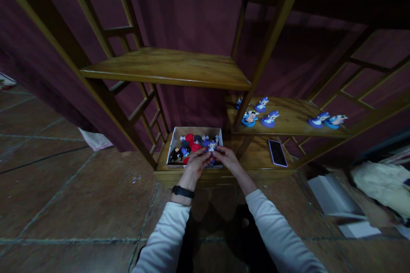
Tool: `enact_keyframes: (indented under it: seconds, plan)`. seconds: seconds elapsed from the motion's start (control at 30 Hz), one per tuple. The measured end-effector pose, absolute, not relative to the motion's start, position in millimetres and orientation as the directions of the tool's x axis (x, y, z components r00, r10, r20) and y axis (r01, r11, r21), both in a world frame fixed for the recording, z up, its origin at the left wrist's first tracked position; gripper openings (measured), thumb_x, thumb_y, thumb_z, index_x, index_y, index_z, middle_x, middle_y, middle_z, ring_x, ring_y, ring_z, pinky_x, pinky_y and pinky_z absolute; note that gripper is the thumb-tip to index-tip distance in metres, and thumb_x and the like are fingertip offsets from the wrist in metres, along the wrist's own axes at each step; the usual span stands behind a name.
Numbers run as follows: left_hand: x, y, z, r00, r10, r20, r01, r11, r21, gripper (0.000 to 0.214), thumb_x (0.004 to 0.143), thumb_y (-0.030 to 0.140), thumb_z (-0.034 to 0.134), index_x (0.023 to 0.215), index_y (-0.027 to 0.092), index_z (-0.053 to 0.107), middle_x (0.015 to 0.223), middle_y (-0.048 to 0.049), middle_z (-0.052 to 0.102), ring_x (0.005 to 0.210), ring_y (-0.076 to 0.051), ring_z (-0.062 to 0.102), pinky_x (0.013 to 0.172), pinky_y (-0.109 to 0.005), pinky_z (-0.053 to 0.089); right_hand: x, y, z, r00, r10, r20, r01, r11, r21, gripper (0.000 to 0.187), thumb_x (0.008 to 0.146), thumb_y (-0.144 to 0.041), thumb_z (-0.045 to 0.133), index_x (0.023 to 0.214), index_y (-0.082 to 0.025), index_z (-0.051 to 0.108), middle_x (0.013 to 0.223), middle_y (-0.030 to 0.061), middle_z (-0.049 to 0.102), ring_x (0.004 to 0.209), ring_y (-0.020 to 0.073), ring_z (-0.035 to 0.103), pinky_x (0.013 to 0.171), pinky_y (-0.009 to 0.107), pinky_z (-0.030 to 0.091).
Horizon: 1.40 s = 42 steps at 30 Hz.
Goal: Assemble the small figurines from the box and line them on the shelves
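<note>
Between the fingertips of both hands is a small purple-and-white figurine [212,146], held upright over the right part of an open cardboard box [173,140]. My left hand [197,162] pinches it from the left, and a dark band circles that wrist. From the right, my right hand [228,157] grips the same figurine. Inside the box lie several more small figurines in red, black, blue and purple, among them a black-haired one [176,153]. My hands cover part of the box's front right side.
The box stands on the low shelf of a wooden display rack [166,68]. Several purple and blue figurines [270,118] stand on the right shelf. A phone [277,153] lies below them. White boxes [336,196] and a pale cloth bag [381,187] rest on the floor at right.
</note>
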<state>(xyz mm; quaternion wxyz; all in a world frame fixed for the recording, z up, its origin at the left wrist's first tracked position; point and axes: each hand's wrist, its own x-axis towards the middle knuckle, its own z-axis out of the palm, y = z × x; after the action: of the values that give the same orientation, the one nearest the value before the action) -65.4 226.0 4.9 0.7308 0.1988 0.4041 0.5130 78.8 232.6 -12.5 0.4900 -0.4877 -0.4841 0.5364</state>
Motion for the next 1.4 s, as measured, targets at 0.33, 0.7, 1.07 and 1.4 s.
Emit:
enact_keyframes:
  seconds: [0.33,0.7,1.07,1.4]
  plan:
    - [-69,227,8,0.207,0.875,-0.438,-0.651,0.458,0.606,0.009,0.069,0.006,0.068,0.072,0.014,0.064,0.074,-0.0035,0.068,0.071,-0.011,0.065,0.071,-0.024,0.054,74,229,0,0.012,0.998,-0.064,-0.126,-0.062,-0.99,0.037,0.053,-0.038,0.076,0.084,-0.02,0.068,0.078,-0.0012,0.067,0.063,0.0121,0.059,0.06,0.025,0.051]
    - [-73,216,15,0.213,0.902,-0.377,-0.579,0.427,0.695,0.021,0.059,0.009,0.076,0.076,0.013,0.065,0.073,-0.0042,0.068,0.068,-0.013,0.065,0.064,-0.022,0.052,75,214,13,-0.077,0.989,-0.123,-0.321,-0.141,-0.937,0.036,0.059,-0.035,0.076,0.091,-0.019,0.068,0.089,0.0041,0.069,0.076,0.0171,0.064,0.076,0.034,0.05]
    - [-66,202,25,0.06,0.954,-0.292,-0.452,0.287,0.845,0.038,0.05,0.014,0.081,0.082,0.013,0.061,0.066,-0.0003,0.065,0.059,-0.01,0.061,0.059,-0.022,0.048,74,197,22,-0.096,0.982,-0.163,-0.49,-0.19,-0.851,0.035,0.054,-0.025,0.078,0.087,-0.018,0.069,0.084,0.0031,0.071,0.077,0.0162,0.065,0.085,0.035,0.046]
    - [-64,188,29,0.259,0.916,-0.306,-0.489,0.397,0.777,0.022,0.063,0.005,0.071,0.083,0.011,0.066,0.078,-0.0052,0.068,0.072,-0.013,0.063,0.075,-0.028,0.051,79,171,15,0.032,0.995,-0.099,-0.381,-0.08,-0.921,0.046,0.053,-0.03,0.078,0.096,-0.019,0.068,0.092,0.0023,0.07,0.089,0.0196,0.06,0.087,0.035,0.041]
